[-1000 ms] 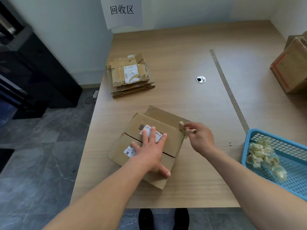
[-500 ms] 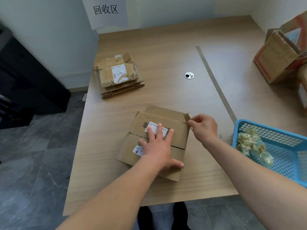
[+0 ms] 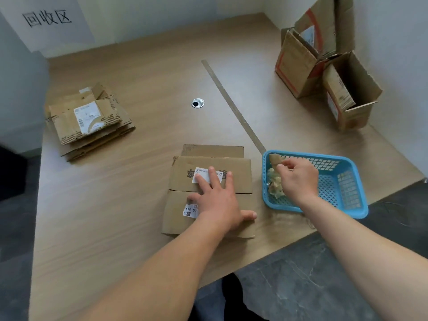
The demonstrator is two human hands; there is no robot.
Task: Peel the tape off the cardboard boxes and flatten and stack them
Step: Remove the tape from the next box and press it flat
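Pressed flat on the wooden table [image 3: 143,72], a flattened cardboard box [image 3: 208,163] under the spread, unclenched left hand [image 3: 216,201], palm and fingers bearing down across its centre seam and white labels. Pinched between thumb and fingertips of the right hand [image 3: 298,179], a scrap of peeled tape [image 3: 275,159] poised over the near-left corner of the blue basket [image 3: 347,205], directly above a clump of discarded tape [image 3: 274,184] already inside. Waiting at far left, a stack of flattened boxes [image 3: 88,121]; standing at far right, two opened boxes [image 3: 324,72] not yet collapsed.

Likely trouble from here: tape clinging to the fingertips instead of dropping, given the adhesive side, and needing a shake or wipe against the basket rim; a light basket dragged or tipped near the table edge if the scrap sticks to it; flaps of the held box springing back up once the left palm lifts, spoiling a neat carry to the stack.

Compared with half a second earlier: right hand gone from the box's right edge, where pulling the strip free, to the basket; tape now fully detached from the cardboard; left hand in much the same pressing position; view swung rightward, bringing the upright boxes fully into sight.
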